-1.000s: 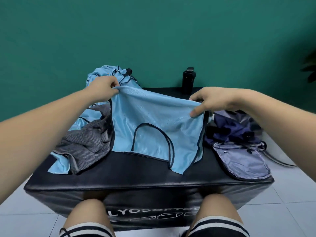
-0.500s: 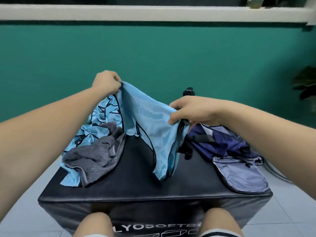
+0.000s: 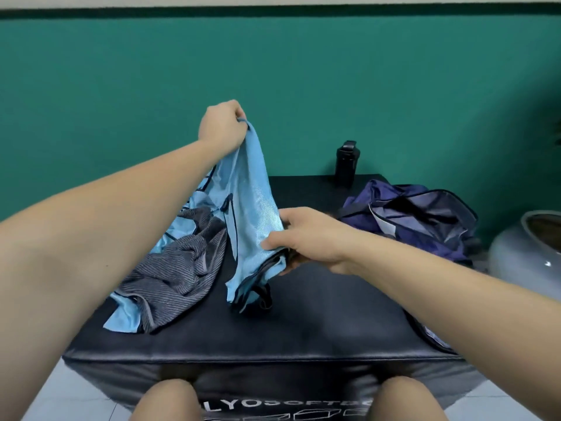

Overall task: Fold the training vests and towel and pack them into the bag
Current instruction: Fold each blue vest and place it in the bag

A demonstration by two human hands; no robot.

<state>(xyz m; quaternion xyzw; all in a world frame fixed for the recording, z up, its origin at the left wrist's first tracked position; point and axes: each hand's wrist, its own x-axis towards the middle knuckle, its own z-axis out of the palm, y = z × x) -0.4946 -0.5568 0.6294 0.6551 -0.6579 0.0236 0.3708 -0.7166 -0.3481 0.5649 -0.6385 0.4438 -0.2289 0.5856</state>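
Blue mesh, doubled lengthwise: the vest (image 3: 252,208) hangs above the middle of the box (image 3: 303,329). My left hand (image 3: 223,126) clenches its top edge up high. My right hand (image 3: 306,238) pinches the lower edges together, I judge to keep the halves aligned. I count one vest held, one grey towel (image 3: 176,268) on the left over blue cloth (image 3: 124,320) I cannot number, and one open bag (image 3: 425,217) far right.

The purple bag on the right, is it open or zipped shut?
Open. The bag gapes at its top: the zip edges stand apart, and the dark inside with its pale lining shows.
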